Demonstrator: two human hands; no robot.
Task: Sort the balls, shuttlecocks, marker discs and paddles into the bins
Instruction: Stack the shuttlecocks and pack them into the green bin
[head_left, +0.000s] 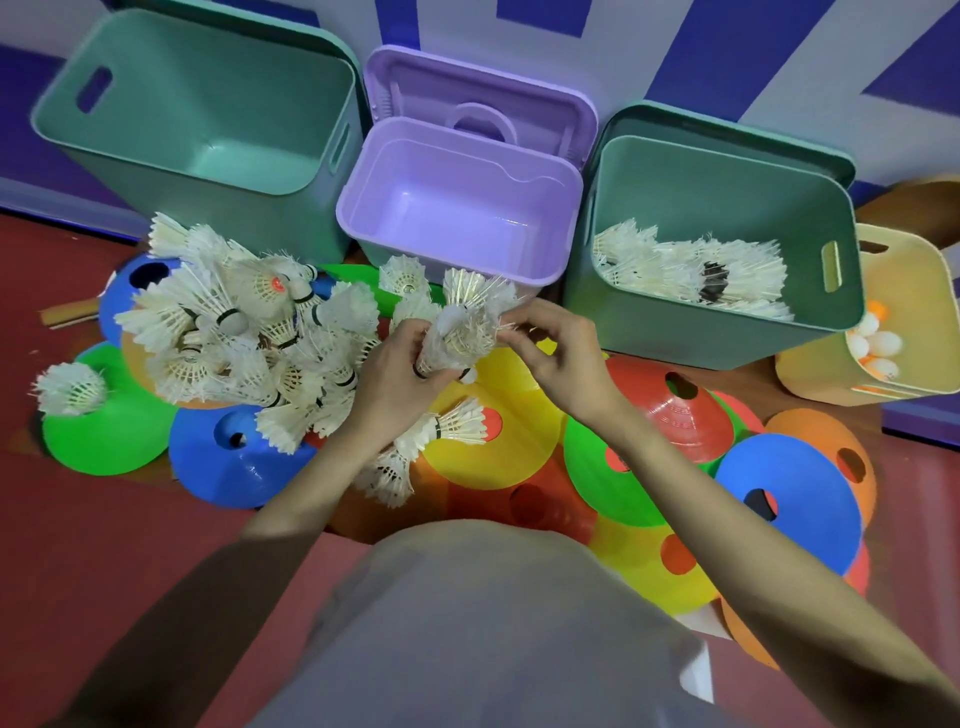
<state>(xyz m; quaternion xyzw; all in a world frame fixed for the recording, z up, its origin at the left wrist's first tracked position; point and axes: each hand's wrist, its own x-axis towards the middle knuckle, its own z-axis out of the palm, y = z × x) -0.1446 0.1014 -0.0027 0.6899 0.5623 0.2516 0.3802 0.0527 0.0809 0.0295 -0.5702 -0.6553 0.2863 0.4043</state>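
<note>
My left hand (397, 371) grips a bunch of white shuttlecocks (462, 322) above the pile, and my right hand (558, 348) pinches the feathers of the same bunch from the right. A heap of loose shuttlecocks (244, 332) lies to the left on coloured marker discs (519, 415). The right green bin (727, 332) holds several shuttlecocks (691, 270). The purple bin (457, 213) and the left green bin (197, 130) show bare bottoms. A yellow bin (914, 322) at far right holds white and orange balls (872, 345).
Blue, green, yellow, red and orange discs spread over the red floor in front of me, such as a blue disc (789, 499). A wooden paddle handle (70, 312) pokes out at left. The bins stand against a blue-and-white wall.
</note>
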